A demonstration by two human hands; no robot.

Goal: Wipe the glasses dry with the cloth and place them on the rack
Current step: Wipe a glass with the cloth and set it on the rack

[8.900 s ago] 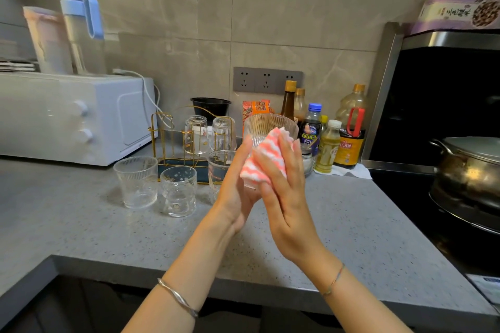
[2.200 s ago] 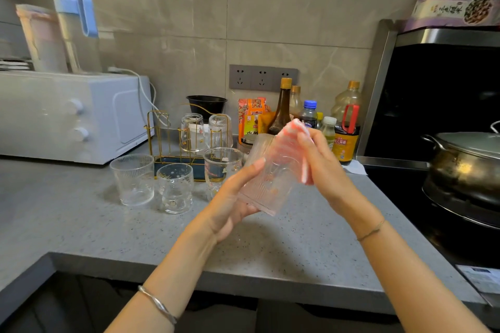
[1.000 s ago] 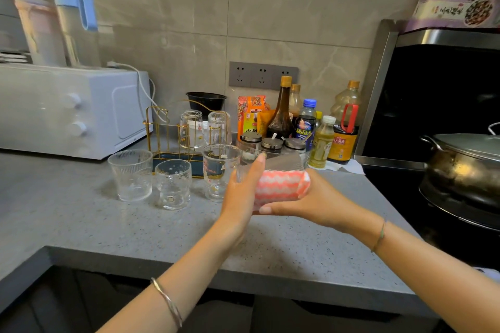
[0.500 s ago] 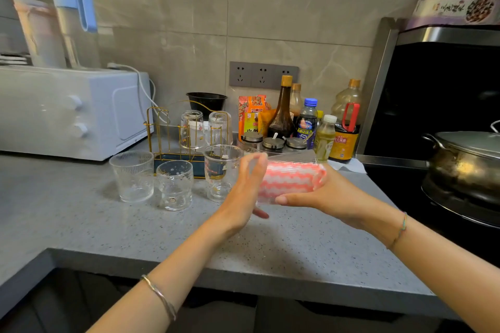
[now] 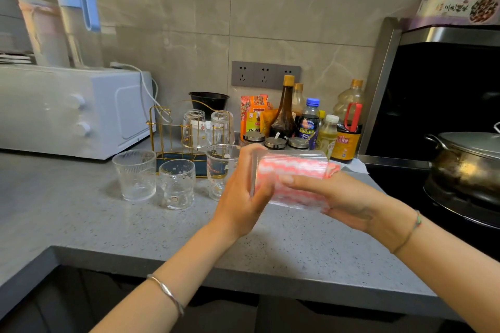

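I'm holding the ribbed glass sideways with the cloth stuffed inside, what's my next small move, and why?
Probably draw the cloth out with your right hand while your left hand holds the ribbed glass. The cloth fills the inside, and the rack holds only two upturned glasses, with free posts on its left.

Dark sauce bottle (image 5: 348, 139): yellow label showing red Chinese characters, seeming to read 大酱油. Purple box (image 5: 457, 5) on hood: white band carrying Chinese characters, blurring past reading. Blue-capped bottle (image 5: 309, 126), orange packet (image 5: 253, 113): print showing, illegible.
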